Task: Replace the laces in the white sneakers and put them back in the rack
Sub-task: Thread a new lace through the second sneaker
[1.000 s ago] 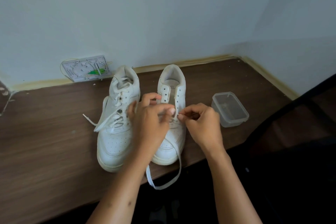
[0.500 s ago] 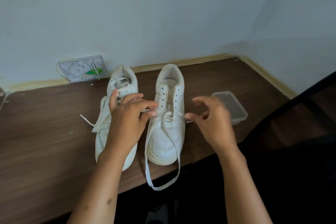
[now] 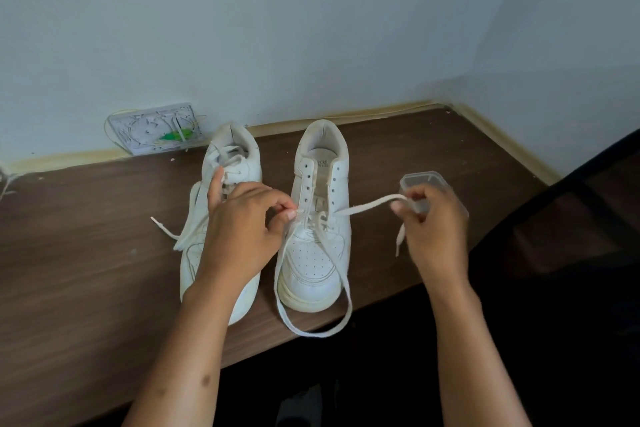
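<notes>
Two white leather sneakers (image 3: 313,229) on dark wood-grain surface (image 3: 86,253), pale walls; both grips (image 3: 292,213) (image 3: 403,201) pinching flat lace (image 3: 367,203).

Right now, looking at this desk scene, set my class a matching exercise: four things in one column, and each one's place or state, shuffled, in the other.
Things:
1. left sneaker
2. right sneaker
3. plastic container
4. right hand

States:
A. clear, partly hidden behind a hand
B. upper eyelets empty
C. pulling a lace end sideways
D. laced to the top

Pairs: 1-D, 2-B, 3-A, 4-C
</notes>
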Action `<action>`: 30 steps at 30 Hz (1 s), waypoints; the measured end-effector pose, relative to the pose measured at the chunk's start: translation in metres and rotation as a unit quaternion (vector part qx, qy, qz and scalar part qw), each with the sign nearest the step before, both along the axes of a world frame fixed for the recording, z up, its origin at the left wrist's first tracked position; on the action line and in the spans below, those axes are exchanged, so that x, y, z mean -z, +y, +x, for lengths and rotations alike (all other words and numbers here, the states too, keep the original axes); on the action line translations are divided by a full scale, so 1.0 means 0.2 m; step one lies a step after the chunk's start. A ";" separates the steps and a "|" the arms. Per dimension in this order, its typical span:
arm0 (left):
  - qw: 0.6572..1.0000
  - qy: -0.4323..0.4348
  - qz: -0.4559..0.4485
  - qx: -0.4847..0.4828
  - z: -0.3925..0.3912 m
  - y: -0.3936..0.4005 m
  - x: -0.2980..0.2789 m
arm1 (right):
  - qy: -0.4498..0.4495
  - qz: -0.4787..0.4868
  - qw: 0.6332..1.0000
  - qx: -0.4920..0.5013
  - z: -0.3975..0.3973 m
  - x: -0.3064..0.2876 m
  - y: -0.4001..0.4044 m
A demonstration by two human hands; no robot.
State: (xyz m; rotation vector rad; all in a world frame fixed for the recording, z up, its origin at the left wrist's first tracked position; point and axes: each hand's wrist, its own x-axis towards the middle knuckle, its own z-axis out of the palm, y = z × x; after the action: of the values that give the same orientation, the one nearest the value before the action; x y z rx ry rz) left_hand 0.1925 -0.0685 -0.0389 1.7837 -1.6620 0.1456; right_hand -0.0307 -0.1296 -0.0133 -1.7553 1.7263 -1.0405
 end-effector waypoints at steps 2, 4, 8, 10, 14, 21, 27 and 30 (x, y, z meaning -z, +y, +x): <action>1.000 0.005 0.001 0.009 0.01 0.00 0.01 | 0.007 -0.010 0.995 -0.094 0.04 0.02 0.00; 1.000 0.010 0.001 0.011 0.01 -0.01 0.01 | 0.019 -0.002 0.983 -0.183 0.11 0.04 0.02; 1.000 0.011 0.004 0.005 0.00 -0.01 0.01 | 0.062 -0.048 0.973 -0.219 0.21 0.07 0.07; 1.000 0.004 0.006 -0.002 0.00 -0.01 0.01 | 0.070 -0.056 0.977 -0.192 0.21 0.07 0.07; 1.000 -0.020 0.004 -0.006 0.00 -0.01 0.00 | -0.001 -0.044 0.999 0.018 0.08 0.04 0.02; 1.000 -0.022 0.004 -0.001 0.00 -0.01 0.01 | 0.020 -0.036 0.999 -0.035 0.08 0.05 0.02; 1.000 -0.018 -0.004 0.011 0.01 -0.01 0.01 | 0.051 -0.026 0.978 -0.202 0.19 0.09 0.03; 1.000 0.001 0.004 0.026 0.04 0.00 -0.01 | 0.025 -0.013 0.985 -0.173 0.17 0.06 0.04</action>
State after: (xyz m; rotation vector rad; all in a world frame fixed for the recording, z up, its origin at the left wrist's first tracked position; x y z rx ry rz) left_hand 0.1995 -0.0688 -0.0368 1.7442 -1.7074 0.1137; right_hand 0.0025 -0.1221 -0.0261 -2.0219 1.3725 -0.8756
